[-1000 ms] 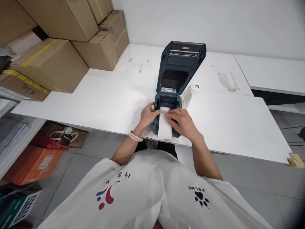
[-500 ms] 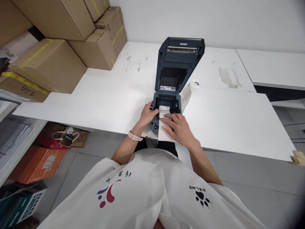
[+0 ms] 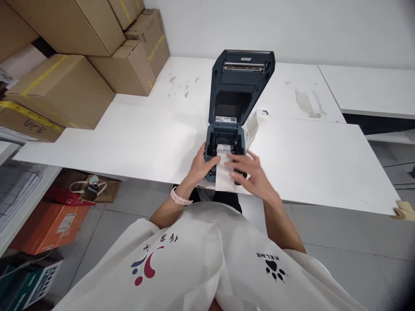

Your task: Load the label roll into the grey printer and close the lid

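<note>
A dark blue label printer (image 3: pixel 227 142) stands at the near edge of a white table (image 3: pixel 136 138), its lid (image 3: pixel 241 86) tilted up and open. A white strip of paper (image 3: pixel 223 175) runs out of its bay and hangs over the table edge. My left hand (image 3: pixel 202 166) curls round the printer's front left corner, a pink watch on the wrist. My right hand (image 3: pixel 251 170) lies on the strip and the printer's front right, fingers stretched out and apart, slightly blurred. A white paper roll (image 3: pixel 256 123) lies just right of the printer.
Stacked cardboard boxes (image 3: pixel 61 86) fill the table's back left. A second white table (image 3: pixel 366 93) adjoins at the right, with a gap beyond. An orange box (image 3: pixel 48 226) and a bag (image 3: pixel 90 188) sit on the floor at left. Stains mark the tabletop.
My right hand has shifted a little right and up along the paper strip, its fingers spreading wider. My left hand has slid forward on the printer's front corner.
</note>
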Demonstrator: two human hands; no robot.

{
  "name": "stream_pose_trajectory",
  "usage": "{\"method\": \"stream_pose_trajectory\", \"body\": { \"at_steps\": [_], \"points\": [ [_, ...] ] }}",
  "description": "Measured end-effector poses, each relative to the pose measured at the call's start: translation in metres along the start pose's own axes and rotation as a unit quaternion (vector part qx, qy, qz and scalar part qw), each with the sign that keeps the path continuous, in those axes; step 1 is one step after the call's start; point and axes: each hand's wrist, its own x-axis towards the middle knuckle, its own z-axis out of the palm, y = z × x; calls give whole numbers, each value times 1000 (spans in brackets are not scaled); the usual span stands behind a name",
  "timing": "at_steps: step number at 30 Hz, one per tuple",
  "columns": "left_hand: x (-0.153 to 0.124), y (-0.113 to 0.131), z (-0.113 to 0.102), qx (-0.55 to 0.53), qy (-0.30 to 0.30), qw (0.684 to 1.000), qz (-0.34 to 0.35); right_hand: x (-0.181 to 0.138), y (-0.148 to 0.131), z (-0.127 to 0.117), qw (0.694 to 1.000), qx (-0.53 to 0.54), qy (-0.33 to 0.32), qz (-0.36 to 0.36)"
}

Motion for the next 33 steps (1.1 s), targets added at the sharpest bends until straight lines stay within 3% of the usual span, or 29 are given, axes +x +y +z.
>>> {"method": "stream_pose_trajectory", "body": {
  "at_steps": [3,5,6,9,12,14,16,20,22,25,28,31,33],
  "points": [
    [-28,2,3,-5,-18,998,-55,42,31,-27,980,44,193,34],
    [-41,3,4,-9,-33,996,-84,88,54,-47,965,73,244,68],
    [-45,4,4,-14,-38,995,-89,114,64,-56,955,110,256,97],
    [-51,4,2,-22,-47,995,-89,182,79,-73,930,267,202,151],
    [-48,0,-5,-48,-21,994,-97,203,73,-71,916,343,164,126],
    [-44,-2,-11,-84,12,990,-108,182,60,-61,927,310,181,109],
    [-39,-1,-17,-114,38,987,-105,140,44,-49,944,256,181,99],
    [-27,11,-18,-134,31,987,-77,46,12,-23,980,157,112,50],
    [-23,19,-13,-135,18,988,-77,15,2,-11,990,106,77,49],
    [-20,26,-3,-146,-16,987,-63,-5,-3,9,994,43,74,61],
    [-19,28,2,-150,-36,988,-19,-7,2,27,992,19,117,51],
    [-18,22,3,-135,-31,990,23,-5,7,37,986,23,158,41],
    [-24,15,4,-109,9,993,31,-5,8,40,985,29,167,41]
  ]
}}
